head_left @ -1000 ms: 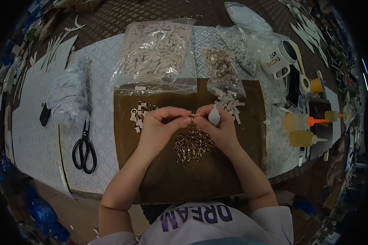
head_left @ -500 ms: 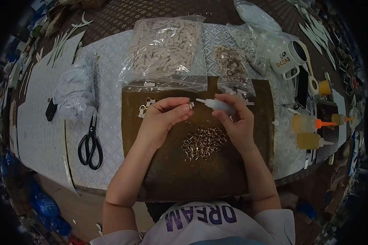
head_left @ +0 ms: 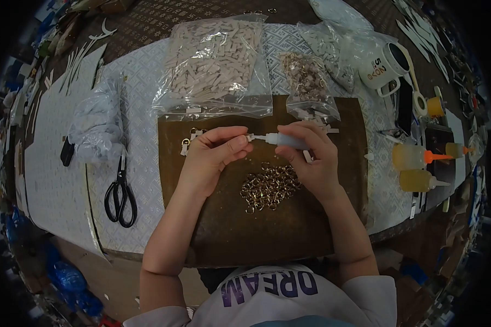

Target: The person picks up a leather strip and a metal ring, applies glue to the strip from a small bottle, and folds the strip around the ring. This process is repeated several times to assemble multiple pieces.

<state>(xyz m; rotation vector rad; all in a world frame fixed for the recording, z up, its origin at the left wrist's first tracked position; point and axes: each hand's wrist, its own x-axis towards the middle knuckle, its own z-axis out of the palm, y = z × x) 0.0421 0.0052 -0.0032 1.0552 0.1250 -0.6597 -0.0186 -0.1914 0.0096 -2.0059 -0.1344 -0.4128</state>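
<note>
Between the thumb and fingertips of my left hand (head_left: 215,155) a small pale strip (head_left: 250,138) is pinched. My right hand (head_left: 317,161) is wrapped round a glue bottle (head_left: 285,140) with a pale bluish body, tipped sideways. Its thin white nozzle points left, the tip right at the strip. Below the hands, a heap of gold metal rings (head_left: 270,188) lies on the brown mat (head_left: 234,234). Several pale strips with gold rings (head_left: 186,146) sit at the mat's upper left, partly hidden by my left hand.
A clear bag of pale strips (head_left: 213,60) and a smaller bag of ringed pieces (head_left: 306,79) lie behind the mat. Black scissors (head_left: 120,196) are at left. A white mug (head_left: 379,68) and yellowish bottles (head_left: 408,157) stand at right.
My right hand has brought the glue bottle left, so its nozzle has closed the gap to the strip. The camera view has shifted slightly.
</note>
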